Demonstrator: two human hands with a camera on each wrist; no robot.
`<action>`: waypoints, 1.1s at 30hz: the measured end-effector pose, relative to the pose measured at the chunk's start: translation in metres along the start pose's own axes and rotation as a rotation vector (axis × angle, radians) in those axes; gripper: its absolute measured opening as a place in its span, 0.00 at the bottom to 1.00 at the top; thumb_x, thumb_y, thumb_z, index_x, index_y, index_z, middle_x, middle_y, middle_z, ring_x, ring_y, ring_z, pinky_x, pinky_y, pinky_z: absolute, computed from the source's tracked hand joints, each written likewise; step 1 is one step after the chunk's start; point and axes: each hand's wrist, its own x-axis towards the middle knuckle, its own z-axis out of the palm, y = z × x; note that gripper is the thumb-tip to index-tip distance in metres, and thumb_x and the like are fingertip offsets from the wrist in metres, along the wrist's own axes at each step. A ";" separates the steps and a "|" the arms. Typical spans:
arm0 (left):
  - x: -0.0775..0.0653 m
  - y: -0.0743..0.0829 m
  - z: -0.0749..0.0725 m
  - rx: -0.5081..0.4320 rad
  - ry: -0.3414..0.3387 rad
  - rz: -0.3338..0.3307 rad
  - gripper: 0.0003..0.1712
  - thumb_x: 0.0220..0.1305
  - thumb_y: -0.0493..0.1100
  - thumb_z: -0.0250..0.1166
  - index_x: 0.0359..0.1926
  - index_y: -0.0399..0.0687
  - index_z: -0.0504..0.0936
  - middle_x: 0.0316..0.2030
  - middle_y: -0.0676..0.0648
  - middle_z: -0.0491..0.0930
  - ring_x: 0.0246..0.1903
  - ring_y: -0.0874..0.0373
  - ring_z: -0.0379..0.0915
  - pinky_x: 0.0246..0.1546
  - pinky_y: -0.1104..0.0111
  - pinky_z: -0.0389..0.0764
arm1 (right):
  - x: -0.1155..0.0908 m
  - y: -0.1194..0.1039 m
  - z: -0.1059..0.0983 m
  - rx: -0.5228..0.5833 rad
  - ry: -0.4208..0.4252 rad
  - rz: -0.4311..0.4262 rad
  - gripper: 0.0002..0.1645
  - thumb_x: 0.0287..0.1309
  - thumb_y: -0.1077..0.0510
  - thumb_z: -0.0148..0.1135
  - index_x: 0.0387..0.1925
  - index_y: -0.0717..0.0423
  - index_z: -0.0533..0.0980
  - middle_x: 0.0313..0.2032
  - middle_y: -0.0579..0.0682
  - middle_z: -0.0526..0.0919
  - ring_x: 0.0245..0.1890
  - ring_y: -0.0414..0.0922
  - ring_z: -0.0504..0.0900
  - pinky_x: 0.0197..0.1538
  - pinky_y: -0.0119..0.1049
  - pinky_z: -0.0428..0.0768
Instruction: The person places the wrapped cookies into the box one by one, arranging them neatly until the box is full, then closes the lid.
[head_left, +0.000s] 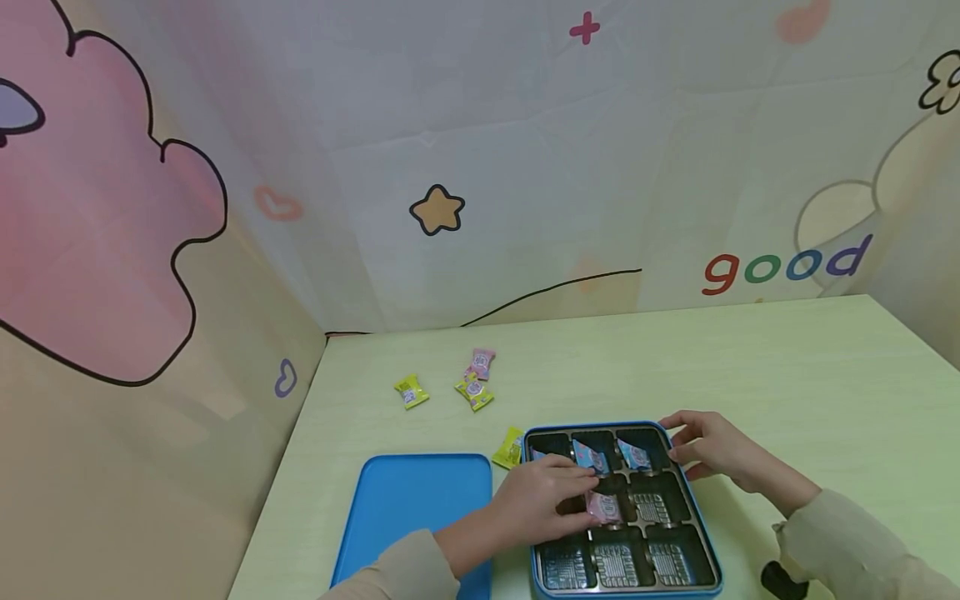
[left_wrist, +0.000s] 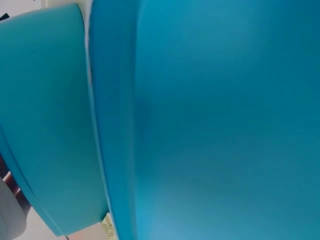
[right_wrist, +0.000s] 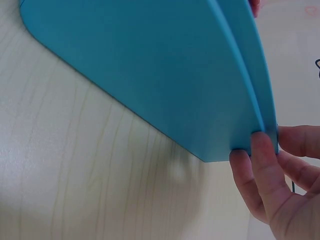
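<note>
A blue box (head_left: 630, 592) with a black insert of several compartments stands on the table. My left hand (head_left: 528, 500) reaches over its left side and pinches a pink wrapped candy (head_left: 604, 507) between thumb and fingers at the middle compartment. My right hand (head_left: 712, 450) grips the box at its far right corner; in the right wrist view its fingers (right_wrist: 270, 175) lie against the blue wall (right_wrist: 150, 65). Blue wrapped candies (head_left: 590, 457) lie in the far row, the leftmost partly hidden by my left hand. Blue walls (left_wrist: 215, 120) fill most of the left wrist view.
A flat blue lid (head_left: 420, 500) lies left of the box, partly under my left forearm. One yellow-green candy (head_left: 508, 448) sits by the box's far left corner. Farther back are two more yellow-green candies (head_left: 411, 392) and a pink candy (head_left: 482, 361). A printed cloth (head_left: 525, 167) backs the table.
</note>
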 end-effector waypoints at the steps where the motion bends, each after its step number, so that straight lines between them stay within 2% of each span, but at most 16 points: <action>1: 0.000 0.000 0.000 -0.001 -0.002 0.001 0.22 0.56 0.60 0.55 0.48 0.59 0.78 0.47 0.61 0.78 0.48 0.68 0.71 0.41 0.81 0.74 | 0.000 0.000 0.000 0.000 0.001 0.001 0.28 0.51 0.68 0.53 0.55 0.71 0.60 0.34 0.57 0.71 0.30 0.44 0.75 0.31 0.40 0.80; 8: -0.001 -0.003 0.000 -0.031 -0.011 0.005 0.22 0.57 0.59 0.55 0.49 0.57 0.78 0.47 0.59 0.78 0.48 0.67 0.71 0.43 0.80 0.73 | -0.001 -0.001 0.000 -0.004 0.002 0.002 0.28 0.51 0.68 0.53 0.55 0.71 0.60 0.34 0.57 0.71 0.30 0.44 0.75 0.32 0.41 0.80; 15: 0.000 -0.010 -0.001 -0.054 0.072 -0.008 0.22 0.56 0.56 0.58 0.48 0.52 0.79 0.48 0.55 0.78 0.48 0.64 0.73 0.46 0.77 0.74 | 0.000 0.000 0.000 -0.001 -0.001 -0.003 0.28 0.51 0.68 0.52 0.55 0.71 0.60 0.34 0.57 0.71 0.30 0.44 0.76 0.32 0.40 0.80; 22: 0.001 -0.017 -0.003 -0.097 0.123 -0.050 0.21 0.56 0.53 0.59 0.49 0.50 0.78 0.48 0.54 0.78 0.48 0.63 0.73 0.46 0.76 0.75 | -0.001 0.000 0.000 0.002 -0.002 0.001 0.28 0.51 0.68 0.53 0.55 0.71 0.60 0.34 0.57 0.71 0.30 0.44 0.75 0.32 0.40 0.80; 28: 0.001 -0.027 -0.006 -0.067 0.176 -0.098 0.18 0.56 0.51 0.60 0.46 0.51 0.80 0.47 0.52 0.79 0.47 0.61 0.74 0.43 0.73 0.76 | -0.001 -0.001 0.000 0.005 0.000 0.004 0.28 0.50 0.68 0.52 0.55 0.71 0.60 0.34 0.57 0.70 0.29 0.44 0.75 0.31 0.40 0.80; 33: 0.001 -0.036 -0.009 -0.086 0.190 -0.147 0.17 0.57 0.50 0.59 0.46 0.49 0.80 0.47 0.52 0.79 0.48 0.61 0.74 0.45 0.72 0.76 | -0.001 0.000 0.000 0.008 -0.002 -0.005 0.28 0.50 0.69 0.52 0.55 0.72 0.60 0.33 0.56 0.70 0.29 0.44 0.76 0.31 0.40 0.80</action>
